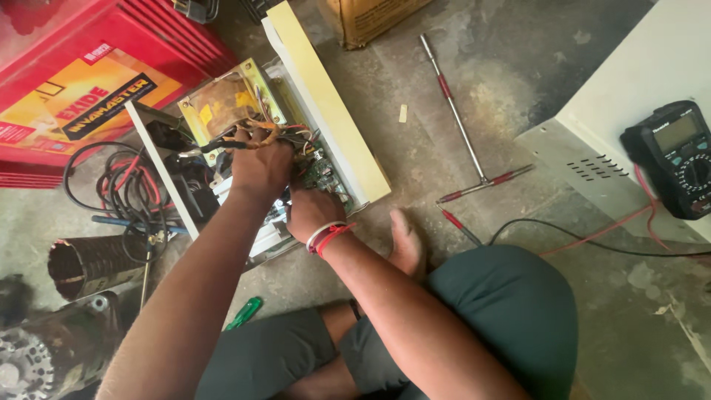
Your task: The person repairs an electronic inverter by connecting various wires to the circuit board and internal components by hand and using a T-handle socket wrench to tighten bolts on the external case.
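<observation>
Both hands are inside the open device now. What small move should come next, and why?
Probably the left hand should lift the wire bundle slightly aside. It grips those wires beside the transformer, and they lie over the circuit board where the right hand works, so its fingers are partly hidden.

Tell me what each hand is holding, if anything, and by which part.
The left hand grips a bundle of wires beside the transformer, inside the opened cabinet. The right hand reaches near the circuit board; whether it holds anything cannot be told.
</observation>
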